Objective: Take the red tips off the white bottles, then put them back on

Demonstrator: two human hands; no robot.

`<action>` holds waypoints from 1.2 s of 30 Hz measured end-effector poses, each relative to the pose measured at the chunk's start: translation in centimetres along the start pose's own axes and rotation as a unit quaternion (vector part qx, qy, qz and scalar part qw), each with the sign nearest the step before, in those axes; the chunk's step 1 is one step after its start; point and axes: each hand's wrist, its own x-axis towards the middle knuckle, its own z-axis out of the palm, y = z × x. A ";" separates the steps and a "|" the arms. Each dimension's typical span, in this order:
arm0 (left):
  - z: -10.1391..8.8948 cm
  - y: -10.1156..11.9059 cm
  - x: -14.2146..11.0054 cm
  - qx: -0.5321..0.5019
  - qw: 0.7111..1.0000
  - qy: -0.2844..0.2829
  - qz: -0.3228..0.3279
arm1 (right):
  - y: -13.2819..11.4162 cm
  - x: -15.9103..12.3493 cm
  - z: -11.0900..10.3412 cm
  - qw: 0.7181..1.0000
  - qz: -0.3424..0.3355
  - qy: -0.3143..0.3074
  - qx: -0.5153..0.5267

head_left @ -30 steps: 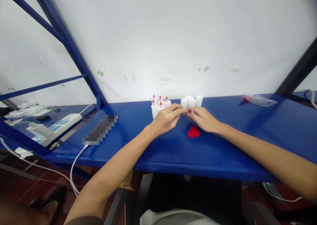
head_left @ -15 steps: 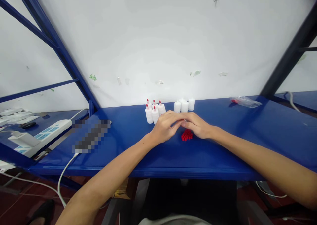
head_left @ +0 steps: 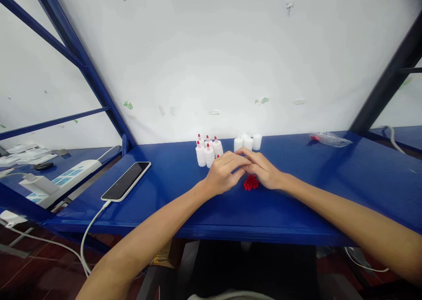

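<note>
My left hand and my right hand meet over the blue table, fingers bent and touching. Whatever lies between the fingertips is hidden. Just below them is a heap of small red caps. To the left stand several white bottles with red-tipped nozzles, upright in a close group. One more red tip shows above my left hand, which covers what is under it. Behind my right hand, several white bottles without red tips stand near the wall.
A phone with a charging cable lies on the table at left. At the back right is a clear plastic bag with something red inside. A power strip sits beyond the blue frame.
The camera view has shifted, moving the scene leftward, then slightly back right. My hands stay together, coming lower and nearer the red caps; their fingers have changed position slightly. The bottle groups look unchanged.
</note>
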 end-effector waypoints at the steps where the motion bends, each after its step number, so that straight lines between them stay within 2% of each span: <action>1: 0.0 -0.1 0.0 0.000 1.000 -0.010 -0.002 | -0.1 0.0 -0.1 1.000 0.004 0.000 0.002; 5: 0.0 -0.3 -0.2 0.010 0.999 -0.049 0.003 | -0.3 -0.1 -0.3 1.000 0.002 0.008 -0.012; 9: 0.0 -0.2 -0.4 0.063 0.995 -0.076 0.010 | -0.4 -0.2 -0.4 0.999 -0.016 0.013 -0.047; 13: -0.4 -0.5 -0.2 0.085 0.991 -0.104 -0.010 | 0.1 -0.2 -0.4 0.998 -0.011 0.015 -0.062; 16: -1.9 -1.4 0.4 0.121 0.986 -0.111 -0.020 | 0.7 -0.1 -0.5 0.997 0.007 0.027 -0.076; 21: -5.6 -3.9 1.0 0.259 0.961 -0.070 -0.066 | 1.9 0.2 -0.6 0.988 0.082 0.059 -0.114; 24: -6.8 -4.8 0.7 0.278 0.949 -0.113 -0.096 | 2.4 0.4 -0.5 0.979 0.127 0.082 -0.136; 28: -6.5 -4.8 0.3 0.282 0.938 -0.172 -0.102 | 2.7 0.5 -0.6 0.973 0.146 0.103 -0.143; 31: -6.0 -4.7 0.2 0.289 0.929 -0.209 -0.099 | 3.0 0.4 -1.0 0.978 0.138 0.124 -0.097; 34: -5.8 -4.7 0.1 0.292 0.923 -0.230 -0.099 | 3.6 0.5 -1.1 0.981 0.143 0.108 -0.074; 36: -5.9 -4.6 0.2 0.293 0.925 -0.221 -0.102 | 3.8 0.6 -1.0 0.981 0.151 0.083 -0.091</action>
